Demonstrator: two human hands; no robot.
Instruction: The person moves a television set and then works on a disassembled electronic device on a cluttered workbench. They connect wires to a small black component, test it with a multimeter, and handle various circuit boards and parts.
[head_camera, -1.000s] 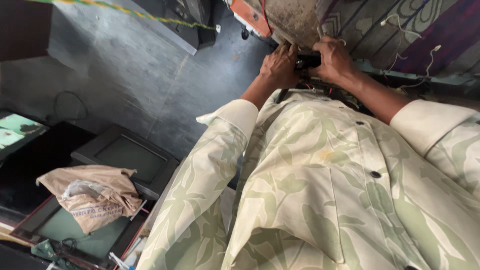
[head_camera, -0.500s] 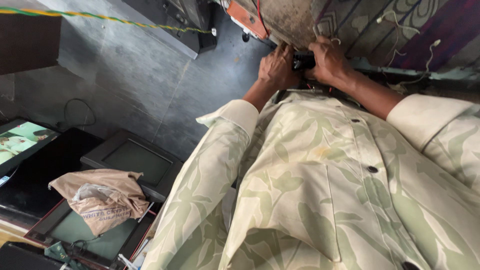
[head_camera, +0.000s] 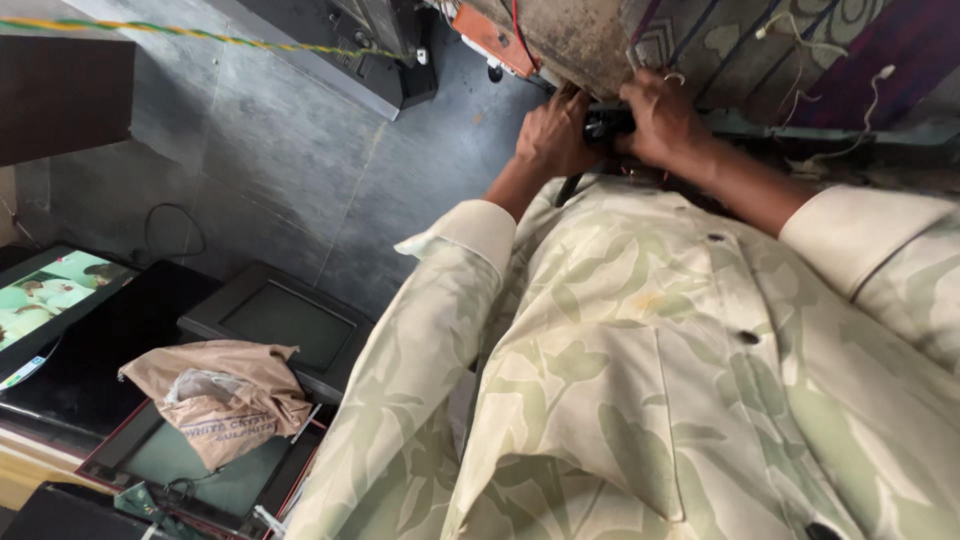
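Gripping small black part (head_camera: 607, 124) | left hand (head_camera: 553, 135), right hand (head_camera: 665, 122) fingers clamped | under dusty metal panel (head_camera: 570, 40)

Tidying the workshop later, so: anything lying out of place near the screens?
Yes: a crumpled brown sack lies slumped across two dark screens, covering part of the glass. Both hands grip a small black part up by the dusty panel.
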